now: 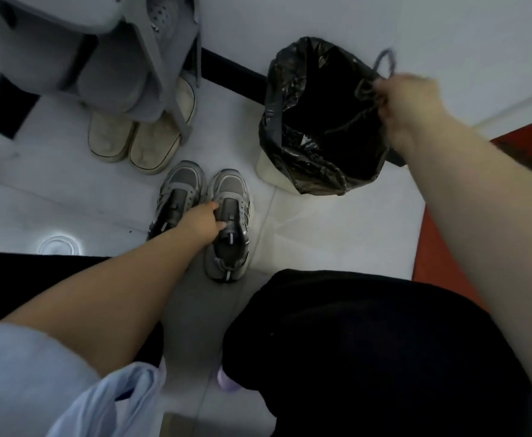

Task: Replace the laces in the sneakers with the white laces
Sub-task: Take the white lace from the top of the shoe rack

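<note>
Half is judged done: grey laces [384, 62] are pinched over the bin [279, 99] by the right hand [410, 102], an unlaced sneaker [230, 189] gripped by the left hand [203, 223].

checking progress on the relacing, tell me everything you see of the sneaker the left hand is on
The sneaker is grey mesh with paler overlays, a dark tongue and a thick off-white sole. No lace shows across its eyelets. It stands upright on the pale tiled floor, toe away from the person, close beside its mate. The left hand grips its tongue.
</note>
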{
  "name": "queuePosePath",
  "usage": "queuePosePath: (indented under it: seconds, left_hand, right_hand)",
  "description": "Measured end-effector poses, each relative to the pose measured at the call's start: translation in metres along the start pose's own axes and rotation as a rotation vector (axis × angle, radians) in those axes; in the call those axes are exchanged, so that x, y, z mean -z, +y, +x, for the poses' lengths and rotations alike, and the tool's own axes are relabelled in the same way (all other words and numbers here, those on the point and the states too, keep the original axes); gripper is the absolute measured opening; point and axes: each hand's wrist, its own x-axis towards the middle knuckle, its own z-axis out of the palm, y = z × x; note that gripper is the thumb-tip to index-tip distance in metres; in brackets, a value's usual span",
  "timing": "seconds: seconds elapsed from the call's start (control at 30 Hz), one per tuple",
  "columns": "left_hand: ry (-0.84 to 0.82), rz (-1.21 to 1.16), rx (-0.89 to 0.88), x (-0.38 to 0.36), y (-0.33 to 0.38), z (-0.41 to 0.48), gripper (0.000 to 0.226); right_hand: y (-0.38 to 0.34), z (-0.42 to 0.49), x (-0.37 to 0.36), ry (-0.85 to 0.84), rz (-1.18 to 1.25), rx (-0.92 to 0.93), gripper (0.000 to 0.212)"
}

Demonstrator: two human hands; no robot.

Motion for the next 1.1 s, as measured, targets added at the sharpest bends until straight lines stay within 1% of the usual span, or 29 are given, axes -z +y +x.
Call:
queuePosePath:
  seconds: [0.03, 0.07, 0.1, 0.13, 0.17, 0.23, 0.33, 0.5, 0.57, 0.6, 0.67, 0.73, 0.77, 0.8, 0.87, 0.93, 1.0, 1.1]
  left_hand:
    - [0.0, -0.005, -0.006, 0.005, 0.005, -0.006, 0.051]
    - [0.001, -0.021, -0.014, 0.011, 0.009, -0.011, 0.05]
    - [0.008, -0.048, -0.032, 0.02, 0.015, -0.017, 0.049]
    - [0.021, -0.084, -0.05, 0.031, 0.019, -0.022, 0.047]
    - [0.043, -0.121, -0.072, 0.043, 0.023, -0.029, 0.046]
    - [0.101, -0.178, -0.108, 0.071, 0.03, -0.044, 0.046]
    - [0.17, -0.219, -0.136, 0.12, 0.034, -0.076, 0.043]
    - [0.218, -0.339, -0.243, 0.189, 0.026, -0.145, 0.017]
    - [0.235, -0.409, -0.284, 0.197, 0.02, -0.171, 0.014]
    - [0.241, -0.445, -0.294, 0.197, 0.017, -0.18, 0.014]
    - [0.25, -0.478, -0.295, 0.192, 0.013, -0.19, 0.015]
    - [0.299, -0.367, -0.305, 0.185, 0.016, -0.19, 0.015]
    - [0.341, -0.278, -0.319, 0.181, 0.02, -0.187, 0.015]
    - [0.378, -0.186, -0.339, 0.179, 0.025, -0.183, 0.015]
    - [0.396, -0.022, -0.381, 0.175, 0.034, -0.175, 0.019]
    - [0.376, 0.103, -0.398, 0.174, 0.039, -0.166, 0.022]
    - [0.351, 0.185, -0.38, 0.175, 0.039, -0.157, 0.023]
    - [0.314, 0.225, -0.32, 0.182, 0.036, -0.15, 0.023]
  right_hand:
    - [0.007, -0.01, 0.004, -0.094, -0.171, -0.061, 0.027]
    - [0.012, -0.018, 0.009, -0.176, -0.295, -0.125, 0.019]
    - [0.013, -0.027, 0.012, -0.214, -0.34, -0.171, 0.01]
    - [0.01, -0.032, 0.014, -0.213, -0.351, -0.189, 0.008]
    - [0.004, -0.037, 0.015, -0.218, -0.345, -0.193, 0.014]
    - [-0.01, -0.05, 0.013, -0.216, -0.315, -0.166, 0.027]
    - [-0.029, -0.075, 0.001, -0.277, -0.267, -0.105, 0.028]
    - [-0.05, -0.112, -0.029, -0.408, -0.257, -0.025, 0.021]
    - [-0.05, -0.119, -0.034, -0.45, -0.263, 0.005, 0.018]
    - [-0.046, -0.12, -0.034, -0.464, -0.295, 0.02, 0.013]
    - [-0.032, -0.112, -0.026, -0.43, -0.488, 0.047, 0.005]
    - [-0.007, -0.094, -0.008, -0.335, -0.749, 0.036, 0.014]
    - [0.009, -0.086, 0.002, -0.299, -0.862, 0.008, 0.014]
    - [0.025, -0.08, 0.011, -0.282, -0.973, -0.019, 0.013]
    - [0.058, -0.073, 0.024, -0.254, -1.147, -0.06, 0.02]
    - [0.084, -0.07, 0.03, -0.204, -1.145, -0.074, 0.023]
    - [0.103, -0.065, 0.028, -0.151, -1.056, -0.073, 0.023]
    - [0.113, -0.054, 0.018, -0.103, -0.909, -0.169, 0.022]
